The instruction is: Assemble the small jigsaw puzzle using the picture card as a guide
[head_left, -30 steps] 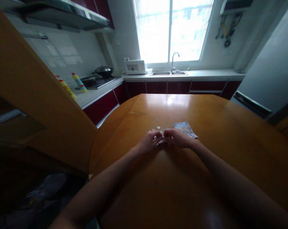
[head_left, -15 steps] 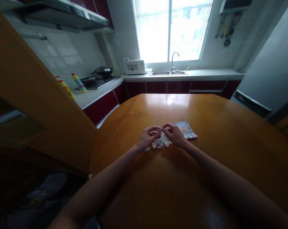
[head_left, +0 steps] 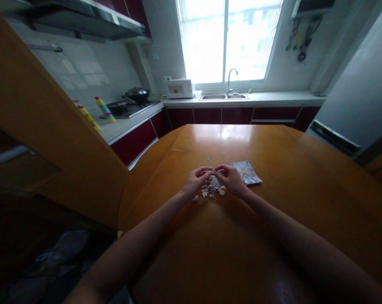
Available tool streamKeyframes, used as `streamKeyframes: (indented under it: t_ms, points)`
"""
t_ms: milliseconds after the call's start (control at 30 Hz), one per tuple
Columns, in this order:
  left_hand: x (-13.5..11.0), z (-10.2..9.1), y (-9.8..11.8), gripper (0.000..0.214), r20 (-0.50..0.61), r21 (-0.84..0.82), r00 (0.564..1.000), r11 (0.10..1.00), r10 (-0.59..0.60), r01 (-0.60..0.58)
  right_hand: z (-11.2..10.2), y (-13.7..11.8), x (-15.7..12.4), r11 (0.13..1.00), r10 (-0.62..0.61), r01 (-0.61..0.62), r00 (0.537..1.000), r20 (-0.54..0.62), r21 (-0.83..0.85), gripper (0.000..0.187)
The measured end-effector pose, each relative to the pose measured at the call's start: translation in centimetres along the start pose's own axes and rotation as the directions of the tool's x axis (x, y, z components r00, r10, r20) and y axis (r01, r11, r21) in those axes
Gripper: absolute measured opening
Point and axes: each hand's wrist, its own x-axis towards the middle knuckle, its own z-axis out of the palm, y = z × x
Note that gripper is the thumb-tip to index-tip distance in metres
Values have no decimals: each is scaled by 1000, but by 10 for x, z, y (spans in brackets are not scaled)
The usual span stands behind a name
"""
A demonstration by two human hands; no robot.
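Observation:
My left hand (head_left: 197, 180) and my right hand (head_left: 231, 179) meet fingertip to fingertip just above a small heap of loose jigsaw pieces (head_left: 211, 191) on the orange wooden table (head_left: 273, 219). Both hands have their fingers curled and pinched together, apparently on small pieces that are too tiny to make out. A printed picture card (head_left: 247, 172) lies flat just right of my right hand. One stray piece (head_left: 207, 158) sits alone farther back on the table.
Behind the table runs a kitchen counter with a sink and tap (head_left: 228, 95), a white microwave (head_left: 179, 88), a hob with a wok (head_left: 136, 95) and yellow bottles (head_left: 104, 109). A wooden panel (head_left: 51, 126) rises at the left. A grey fridge (head_left: 358, 105) stands right.
Both hands moved away from me and lifted off the heap, so the loose pieces now show below them. In the last half second the hands barely shifted.

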Motion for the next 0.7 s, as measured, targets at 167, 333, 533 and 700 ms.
streamKeyframes:
  t_ms: [167,333,533,700]
  points:
    - [1,1,-3,54,-42,16,999,1000,24,-23,7,-1,-2,999,-24,22,999,34,37,24]
    - [3,-1,-5,43,-120,75,991,996,64,-56,9,0,-3,993,21,-25,999,37,113,30]
    - [-3,7,1,27,-198,205,961,966,195,-154,11,-1,-6,999,19,-21,999,-38,-43,24]
    - [-5,12,3,23,-237,246,939,950,252,-193,15,1,-5,988,152,-153,986,-64,-10,22]
